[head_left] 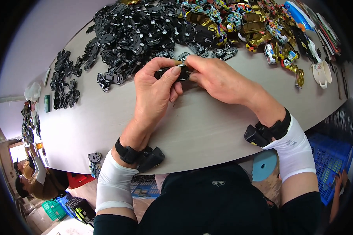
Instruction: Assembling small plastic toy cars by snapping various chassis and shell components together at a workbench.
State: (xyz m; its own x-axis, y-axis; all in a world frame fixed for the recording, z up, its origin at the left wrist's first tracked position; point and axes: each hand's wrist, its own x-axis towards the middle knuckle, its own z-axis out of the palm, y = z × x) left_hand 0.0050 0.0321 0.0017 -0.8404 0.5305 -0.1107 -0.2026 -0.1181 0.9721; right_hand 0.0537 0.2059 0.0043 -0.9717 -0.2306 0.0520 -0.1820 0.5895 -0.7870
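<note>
Over the table, close to the near side of the piles, both my hands are closed on one small black toy car chassis [183, 73]. My left hand [153, 84] grips its left part, with the thumb pressed along the top. The fingers of my right hand [219, 78] pinch its right end and cover much of it. Beyond my hands lies a big heap of black toy car chassis [145, 33] with small pale wheel hubs. To its right spreads a pile of shiny gold and multicoloured toy car bodies [255, 27].
Smaller chassis clusters [62, 84] lie at the left beside a green box [47, 103]. A white cup [321, 74] stands at the right. A toy car [94, 158] sits near the table's front edge. Blue crates [329, 160] are at the lower right; another person [39, 182] works at far left.
</note>
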